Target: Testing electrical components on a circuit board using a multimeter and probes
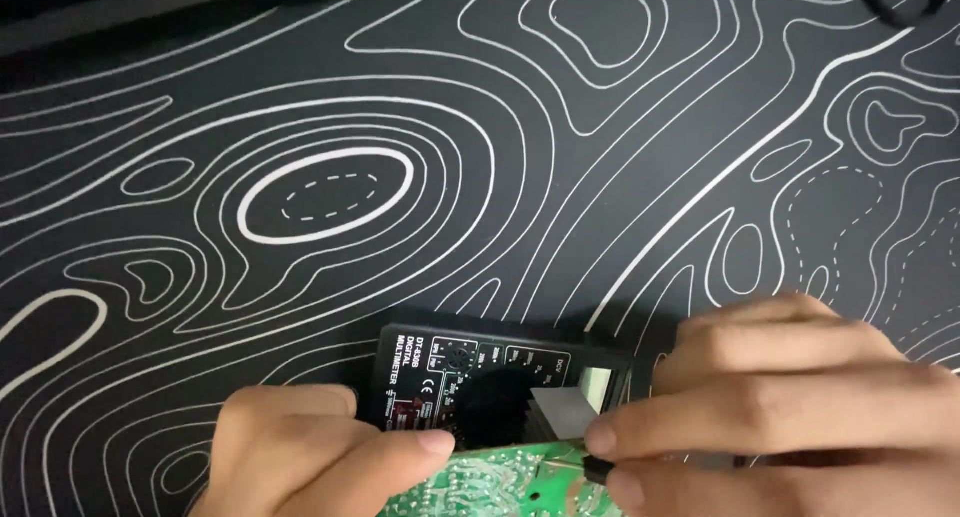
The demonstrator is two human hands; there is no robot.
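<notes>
Black multimeter case (500, 377) lying flat at the bench's (300, 97) near edge, long axis left to right, green circuit board (480, 482) just before it, left hand (310, 452) pinching the board's edge, right hand (790, 397) gripping a small black part (598, 467).

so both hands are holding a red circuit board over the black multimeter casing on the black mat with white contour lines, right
Not quite: the head view shows the circuit board is green, not red. The left hand and right hand hold it over the black multimeter casing on the black mat with white contour lines.
</notes>
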